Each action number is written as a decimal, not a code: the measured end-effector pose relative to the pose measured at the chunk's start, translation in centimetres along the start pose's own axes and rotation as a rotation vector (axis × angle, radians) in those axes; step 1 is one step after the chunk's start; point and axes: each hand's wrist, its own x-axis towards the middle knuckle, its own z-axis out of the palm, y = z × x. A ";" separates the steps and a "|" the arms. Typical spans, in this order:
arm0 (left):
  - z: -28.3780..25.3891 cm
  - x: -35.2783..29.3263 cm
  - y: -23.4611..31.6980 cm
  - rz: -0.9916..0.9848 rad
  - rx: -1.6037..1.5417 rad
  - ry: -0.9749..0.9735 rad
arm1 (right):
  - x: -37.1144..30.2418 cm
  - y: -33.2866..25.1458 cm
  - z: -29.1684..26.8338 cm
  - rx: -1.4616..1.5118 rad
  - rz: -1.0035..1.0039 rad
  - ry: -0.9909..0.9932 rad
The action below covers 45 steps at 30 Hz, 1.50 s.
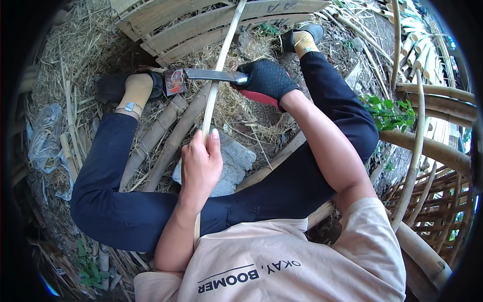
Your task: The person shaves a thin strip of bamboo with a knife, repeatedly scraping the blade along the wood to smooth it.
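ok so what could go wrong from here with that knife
If the knife slips along the pale strip toward the body, it could cut the left hand, which is bare and grips the strip on that side; only the right hand is gloved. The blade also points toward the left foot, so an overshoot that way might reach it. The strip might also leave splinters in that bare hand.

Bare left hand (201, 160) gripping pale strip (209, 107), gloved right hand (266, 82) holding knife (199, 74) across it
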 end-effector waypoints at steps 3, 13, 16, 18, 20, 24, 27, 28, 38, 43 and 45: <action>0.1 -0.5 0.3 0.007 -0.018 0.017 | -0.1 -0.5 -0.2 -0.042 0.018 -0.021; 0.3 -0.8 0.9 0.049 0.004 0.018 | 1.1 2.1 0.1 -0.071 0.123 0.111; 0.3 -0.7 0.5 0.074 0.026 0.032 | 1.4 2.8 0.0 -0.078 0.137 0.121; 0.2 -0.6 0.3 0.068 0.050 0.024 | 1.5 2.6 0.0 -0.092 0.154 0.123; 0.0 -0.4 0.3 0.049 0.071 0.010 | 1.5 2.8 0.0 -0.075 0.132 0.160; 0.1 -0.2 0.4 0.064 0.073 0.024 | 1.9 3.6 0.0 -0.081 0.180 0.138; -0.2 -0.6 -0.3 0.092 0.094 0.036 | 1.8 4.2 -1.4 0.033 0.336 0.240; 0.4 -1.0 -0.9 0.146 0.101 0.042 | 1.8 7.1 -2.3 0.017 0.446 0.252; -0.8 0.1 0.1 -0.014 0.055 -0.005 | 0.7 0.6 -2.6 -0.008 0.106 0.105; -0.8 -0.3 0.4 0.019 0.034 -0.006 | 0.6 1.0 -0.5 -0.005 0.101 0.066; -0.7 -0.4 0.7 -0.012 -0.026 -0.044 | 0.9 1.2 -0.2 -0.016 0.127 0.063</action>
